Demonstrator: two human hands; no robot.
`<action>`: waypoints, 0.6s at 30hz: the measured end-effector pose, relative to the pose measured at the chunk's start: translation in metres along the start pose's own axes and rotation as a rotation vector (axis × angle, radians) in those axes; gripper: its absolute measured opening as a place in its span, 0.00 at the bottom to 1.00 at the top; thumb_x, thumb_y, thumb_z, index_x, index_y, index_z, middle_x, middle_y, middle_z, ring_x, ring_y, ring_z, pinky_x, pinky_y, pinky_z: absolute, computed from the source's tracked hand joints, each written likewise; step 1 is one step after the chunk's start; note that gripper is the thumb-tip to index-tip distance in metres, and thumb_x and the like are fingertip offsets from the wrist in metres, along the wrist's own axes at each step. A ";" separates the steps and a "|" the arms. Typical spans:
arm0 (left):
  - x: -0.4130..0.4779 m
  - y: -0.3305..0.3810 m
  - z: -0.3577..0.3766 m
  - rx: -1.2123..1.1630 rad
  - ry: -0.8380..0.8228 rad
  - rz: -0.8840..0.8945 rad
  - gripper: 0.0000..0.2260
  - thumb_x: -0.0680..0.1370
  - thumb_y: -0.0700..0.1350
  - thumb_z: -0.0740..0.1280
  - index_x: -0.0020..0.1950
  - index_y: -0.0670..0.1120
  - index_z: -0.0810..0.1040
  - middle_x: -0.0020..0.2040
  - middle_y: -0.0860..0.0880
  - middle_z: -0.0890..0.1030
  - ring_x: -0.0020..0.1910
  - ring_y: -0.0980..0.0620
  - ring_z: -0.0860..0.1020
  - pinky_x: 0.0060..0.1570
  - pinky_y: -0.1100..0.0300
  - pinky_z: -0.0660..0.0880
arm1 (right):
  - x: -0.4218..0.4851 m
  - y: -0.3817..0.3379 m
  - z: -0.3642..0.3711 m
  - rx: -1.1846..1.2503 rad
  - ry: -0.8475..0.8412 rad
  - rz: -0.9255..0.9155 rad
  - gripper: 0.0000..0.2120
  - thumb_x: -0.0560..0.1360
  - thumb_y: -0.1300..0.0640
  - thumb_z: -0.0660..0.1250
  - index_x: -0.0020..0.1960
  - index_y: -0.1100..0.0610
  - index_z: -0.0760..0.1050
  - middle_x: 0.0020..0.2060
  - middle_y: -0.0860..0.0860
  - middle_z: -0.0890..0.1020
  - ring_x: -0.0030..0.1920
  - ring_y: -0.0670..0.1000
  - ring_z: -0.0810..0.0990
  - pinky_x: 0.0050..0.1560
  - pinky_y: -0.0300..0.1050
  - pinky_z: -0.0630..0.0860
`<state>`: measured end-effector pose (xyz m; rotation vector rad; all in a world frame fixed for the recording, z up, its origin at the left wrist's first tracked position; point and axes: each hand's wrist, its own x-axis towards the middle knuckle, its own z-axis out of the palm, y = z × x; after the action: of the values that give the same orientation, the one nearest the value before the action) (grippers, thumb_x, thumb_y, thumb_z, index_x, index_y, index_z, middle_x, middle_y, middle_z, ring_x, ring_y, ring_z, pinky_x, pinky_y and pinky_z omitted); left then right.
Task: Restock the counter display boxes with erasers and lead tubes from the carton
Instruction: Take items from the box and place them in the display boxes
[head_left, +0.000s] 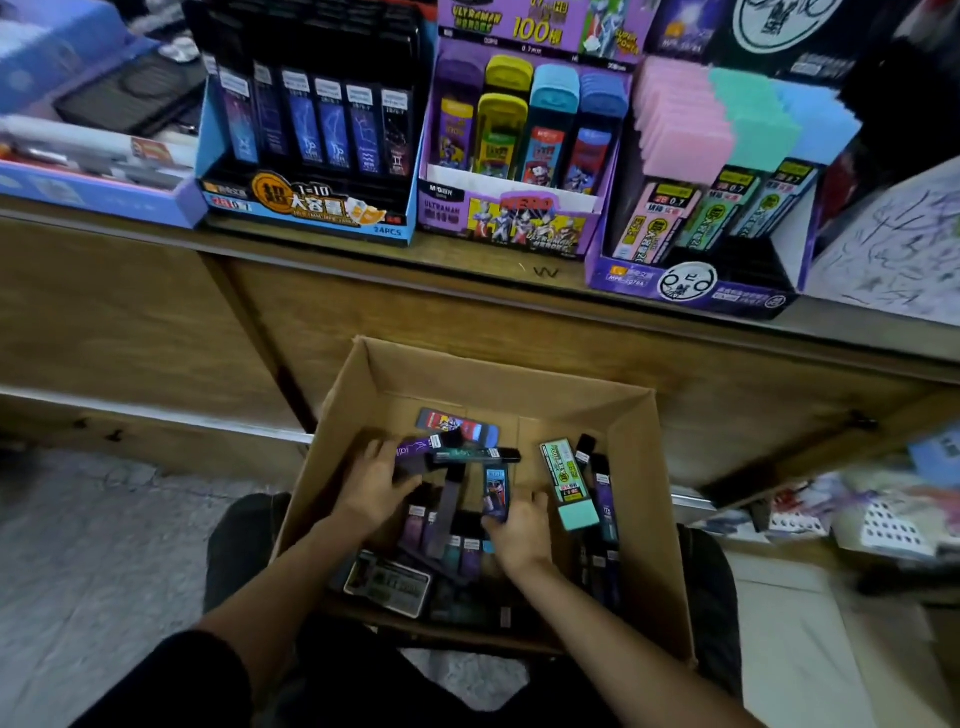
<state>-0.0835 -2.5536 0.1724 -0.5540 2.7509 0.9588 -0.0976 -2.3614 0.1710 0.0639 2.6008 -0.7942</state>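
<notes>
Digging through loose lead tubes (566, 483) in the carton (493, 382), below the boxes on the counter (467, 260).
Spreading the left hand (371, 491) flat, fingers straight, over a purple tube (415, 448); pinching the lower end of a blue tube (496, 491) with the right hand (519, 532). Best to lift by the long sides, read each print, then match it upward: dark constellation box (311, 202), hero box (519, 218), pastel box (691, 283). Cannot pick out any erasers, nor read the blurred labels, nor see beneath the wrists and top layer.

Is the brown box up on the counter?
No, the carton sits down low in front of the counter, below the display boxes.
</notes>
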 end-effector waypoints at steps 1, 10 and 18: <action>0.001 -0.002 0.002 0.029 -0.009 -0.007 0.24 0.75 0.45 0.69 0.69 0.44 0.68 0.62 0.40 0.70 0.63 0.40 0.68 0.63 0.52 0.65 | 0.002 -0.001 0.002 0.044 0.008 0.029 0.21 0.74 0.58 0.69 0.64 0.61 0.70 0.64 0.58 0.68 0.63 0.56 0.69 0.65 0.43 0.66; 0.002 -0.007 0.009 -0.193 -0.014 -0.134 0.18 0.72 0.41 0.73 0.59 0.36 0.73 0.57 0.37 0.75 0.57 0.40 0.74 0.56 0.57 0.67 | 0.016 -0.006 0.012 0.063 0.016 0.206 0.20 0.71 0.49 0.71 0.58 0.61 0.75 0.60 0.58 0.72 0.62 0.58 0.70 0.63 0.46 0.69; -0.002 -0.003 -0.004 -0.242 -0.029 -0.157 0.09 0.80 0.40 0.61 0.58 0.38 0.71 0.52 0.38 0.79 0.53 0.41 0.77 0.51 0.54 0.69 | 0.007 -0.005 -0.014 0.430 -0.060 0.142 0.08 0.72 0.56 0.71 0.47 0.58 0.75 0.41 0.51 0.80 0.40 0.49 0.78 0.37 0.37 0.72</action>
<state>-0.0808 -2.5573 0.1744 -0.7748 2.5362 1.2571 -0.1102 -2.3581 0.1810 0.3390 2.2963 -1.2635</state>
